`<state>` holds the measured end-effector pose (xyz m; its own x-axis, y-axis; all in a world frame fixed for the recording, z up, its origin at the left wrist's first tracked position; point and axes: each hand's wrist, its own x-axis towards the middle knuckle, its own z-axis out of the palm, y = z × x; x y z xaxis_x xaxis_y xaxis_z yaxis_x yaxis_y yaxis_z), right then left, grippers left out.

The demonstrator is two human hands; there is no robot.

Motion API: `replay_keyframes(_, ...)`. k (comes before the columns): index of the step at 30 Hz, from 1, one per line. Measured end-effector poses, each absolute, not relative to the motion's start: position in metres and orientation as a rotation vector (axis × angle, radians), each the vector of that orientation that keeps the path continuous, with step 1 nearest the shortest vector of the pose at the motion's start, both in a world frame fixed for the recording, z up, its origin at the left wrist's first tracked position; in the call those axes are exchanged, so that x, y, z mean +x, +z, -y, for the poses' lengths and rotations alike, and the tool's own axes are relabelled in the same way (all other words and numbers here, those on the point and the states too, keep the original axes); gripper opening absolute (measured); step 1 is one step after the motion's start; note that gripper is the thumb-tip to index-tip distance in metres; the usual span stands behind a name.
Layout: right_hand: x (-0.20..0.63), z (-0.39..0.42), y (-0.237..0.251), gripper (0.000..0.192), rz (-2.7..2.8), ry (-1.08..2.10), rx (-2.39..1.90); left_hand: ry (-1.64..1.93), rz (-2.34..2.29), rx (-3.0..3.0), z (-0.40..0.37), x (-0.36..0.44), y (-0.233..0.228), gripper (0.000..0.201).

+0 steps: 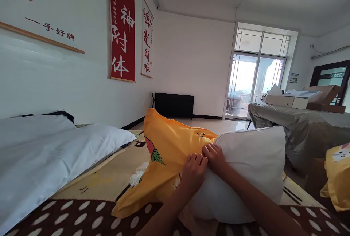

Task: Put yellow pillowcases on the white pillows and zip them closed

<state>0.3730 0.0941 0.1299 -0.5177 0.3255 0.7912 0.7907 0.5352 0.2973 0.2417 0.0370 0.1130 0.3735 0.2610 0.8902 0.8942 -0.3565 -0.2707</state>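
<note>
Both hands [203, 165] grip pillowcase [166, 156] — pillow [251, 163] inside

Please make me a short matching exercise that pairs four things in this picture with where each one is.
Things:
1. yellow pillowcase
2. white pillow
3. red banner
4. cardboard boxes

Places:
A. hanging on the left wall
B. on the grey-covered furniture at right
C. under the left hand
D. right of the right hand

Pairs: 1-C, 2-D, 3-A, 4-B
</note>
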Motion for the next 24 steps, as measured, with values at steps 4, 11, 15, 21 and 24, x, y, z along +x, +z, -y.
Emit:
replay_keyframes(4,0.379,-0.099,0.135,0.015,2.113,-0.756,-0.927,-0.905,1.121,-1.826,-0.050,0.236,0.106,0.017)
replay_keyframes(11,0.396,-0.084,0.145,0.008,2.452,-0.540,-0.794,-0.896,1.051,-1.866,-0.050,0.207,0.081,0.018)
replay_keyframes(15,0.394,-0.093,0.143,0.004,2.470,-0.602,-0.961,-0.701,0.622,-2.308,-0.013,0.202,0.053,0.008)
replay_keyframes(21,0.381,-0.089,0.148,0.040,2.558,-0.577,-0.989,-0.118,0.821,-2.619,0.003,0.204,0.036,0.021)
replay_keyframes(24,0.375,-0.081,0.142,0.059,2.644,-0.684,-0.986,-0.056,0.891,-2.707,-0.003,0.210,0.031,0.016)
